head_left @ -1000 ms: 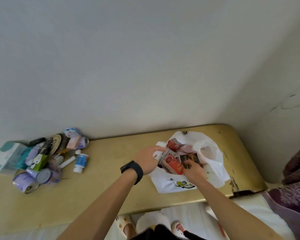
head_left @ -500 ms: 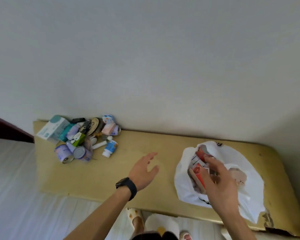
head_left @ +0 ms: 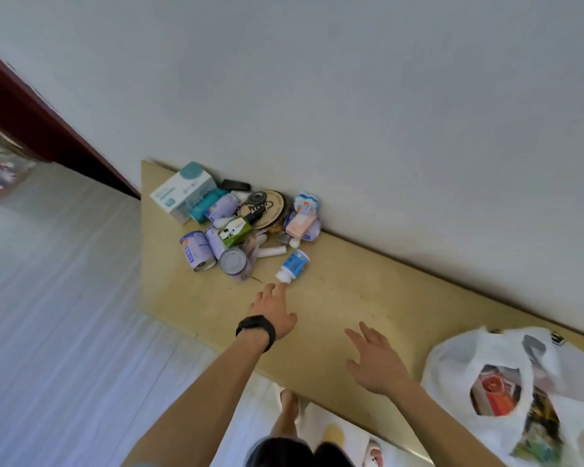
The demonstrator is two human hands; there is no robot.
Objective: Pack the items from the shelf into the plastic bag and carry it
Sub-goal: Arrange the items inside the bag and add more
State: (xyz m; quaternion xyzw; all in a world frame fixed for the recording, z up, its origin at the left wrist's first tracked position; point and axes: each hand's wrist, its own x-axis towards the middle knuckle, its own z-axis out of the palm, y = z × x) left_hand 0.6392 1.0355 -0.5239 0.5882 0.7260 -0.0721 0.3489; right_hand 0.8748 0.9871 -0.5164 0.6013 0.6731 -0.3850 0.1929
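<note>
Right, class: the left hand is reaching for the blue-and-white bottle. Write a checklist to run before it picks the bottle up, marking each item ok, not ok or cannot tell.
1. Left hand empty, fingers straight: ok.
2. Right hand empty: ok.
3. Blue-and-white bottle lies on its side at the edge of the pile, nothing on top: ok.
4. Fingertips touching the bottle: cannot tell.
5. Plastic bag rests on the shelf: ok.
6. Bag mouth open enough: cannot tell.

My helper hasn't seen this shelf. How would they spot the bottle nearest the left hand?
Find the heap of things against the wall at the shelf's left end. At its right edge, by the left hand's fingertips, lies a bottle. Unlike the purple cans beside it, it is blue with a white cap.
</note>
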